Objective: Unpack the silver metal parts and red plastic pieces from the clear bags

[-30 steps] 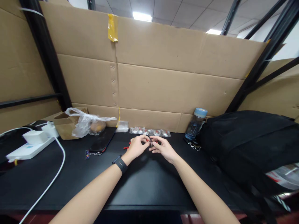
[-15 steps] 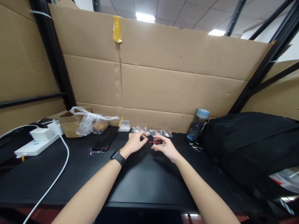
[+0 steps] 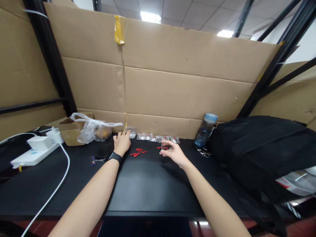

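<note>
In the head view my right hand [image 3: 174, 154] pinches a thin, shiny disc-like piece [image 3: 162, 146] edge-on between thumb and fingers. A red cord [image 3: 166, 148] shows right by it; whether it is attached I cannot tell. My left hand [image 3: 122, 143] reaches to the back of the table with fingers stretched out, its fingertips at a small stack of clear plastic bags [image 3: 132, 133]. Several red cord loops [image 3: 135, 154] lie to the right of my left wrist. Behind the hands, a row of clear packets [image 3: 148, 137] with round silvery pieces and red bits lies along the cardboard.
A dark pouch [image 3: 102, 152] with a keychain, a bagged round item [image 3: 103, 132], a paper bag [image 3: 72, 133] and a white power strip [image 3: 34, 160] stand left. At right are a water bottle [image 3: 205, 130], keys [image 3: 203, 153] and a black backpack [image 3: 261, 154]. Cardboard [image 3: 168, 95] walls the back.
My left hand has moved left, away from my right hand, to the clear bags, uncovering the red cord loops. My right hand keeps its pinch in nearly the same place.
</note>
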Motion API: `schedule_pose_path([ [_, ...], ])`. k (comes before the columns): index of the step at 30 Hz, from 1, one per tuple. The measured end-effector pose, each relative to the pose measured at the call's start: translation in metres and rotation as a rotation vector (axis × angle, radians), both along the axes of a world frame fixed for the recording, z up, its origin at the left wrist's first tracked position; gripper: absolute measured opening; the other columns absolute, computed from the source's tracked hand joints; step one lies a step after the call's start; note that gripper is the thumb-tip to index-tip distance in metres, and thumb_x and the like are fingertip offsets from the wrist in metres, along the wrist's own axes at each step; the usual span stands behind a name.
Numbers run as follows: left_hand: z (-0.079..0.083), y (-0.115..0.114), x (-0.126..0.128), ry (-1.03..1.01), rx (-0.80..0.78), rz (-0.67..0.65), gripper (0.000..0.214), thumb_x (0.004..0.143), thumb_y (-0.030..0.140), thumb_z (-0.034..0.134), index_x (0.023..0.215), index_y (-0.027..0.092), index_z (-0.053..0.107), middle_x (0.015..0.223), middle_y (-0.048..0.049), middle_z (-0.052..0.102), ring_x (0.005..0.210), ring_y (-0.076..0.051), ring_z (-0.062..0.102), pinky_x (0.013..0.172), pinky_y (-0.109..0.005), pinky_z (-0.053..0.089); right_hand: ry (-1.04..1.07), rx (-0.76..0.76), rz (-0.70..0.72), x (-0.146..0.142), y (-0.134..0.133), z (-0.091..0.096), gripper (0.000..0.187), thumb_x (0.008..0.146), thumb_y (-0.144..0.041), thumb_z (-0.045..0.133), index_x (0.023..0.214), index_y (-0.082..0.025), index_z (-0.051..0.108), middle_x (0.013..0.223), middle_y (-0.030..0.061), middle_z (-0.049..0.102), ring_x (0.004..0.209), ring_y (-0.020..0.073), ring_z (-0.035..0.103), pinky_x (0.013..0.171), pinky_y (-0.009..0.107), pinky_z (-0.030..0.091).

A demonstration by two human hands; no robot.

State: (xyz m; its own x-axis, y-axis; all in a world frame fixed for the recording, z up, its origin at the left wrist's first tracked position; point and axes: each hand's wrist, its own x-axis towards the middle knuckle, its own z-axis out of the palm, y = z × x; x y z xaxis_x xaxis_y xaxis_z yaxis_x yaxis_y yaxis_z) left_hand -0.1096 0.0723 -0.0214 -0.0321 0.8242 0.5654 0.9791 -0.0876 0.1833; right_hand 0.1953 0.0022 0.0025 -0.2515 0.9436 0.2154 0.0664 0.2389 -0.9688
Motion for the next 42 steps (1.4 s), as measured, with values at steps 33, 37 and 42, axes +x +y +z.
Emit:
schedule_pose_path([
  [33,0.033,-0.026,0.034,-0.149,0.223,-0.265,0.018,0.1,0.026,0.042,0.107,0.022,0.058,0.102,-0.0072,0.071,0.099,-0.023,0.062,0.086,-0.038,0.03,0.005,0.025,-0.139,0.018,0.004,0.014,0.057,0.068,-0.034,0.083,0.121,-0.022,0.066,0.122,0.0102,0.062,0.077,0.0177,0.074,0.067,0.029,0.059],
  [37,0.038,-0.053,0.081,0.079,0.164,-0.539,0.02,0.102,0.026,0.041,0.1,0.022,0.06,0.096,-0.0069,0.072,0.094,-0.023,0.063,0.086,-0.038,0.031,-0.022,0.092,-0.193,0.029,0.009,0.015,0.054,0.068,-0.033,0.082,0.118,-0.021,0.068,0.111,0.0077,0.067,0.074,0.0165,0.072,0.066,0.028,0.057],
  [42,0.025,-0.071,0.114,0.214,0.008,-0.723,0.019,0.1,0.025,0.044,0.112,0.022,0.057,0.094,-0.0073,0.073,0.092,-0.023,0.065,0.087,-0.038,0.033,-0.105,0.155,-0.237,0.039,0.014,0.011,0.055,0.067,-0.035,0.081,0.119,-0.02,0.068,0.111,0.0074,0.068,0.08,0.0175,0.07,0.074,0.03,0.057],
])
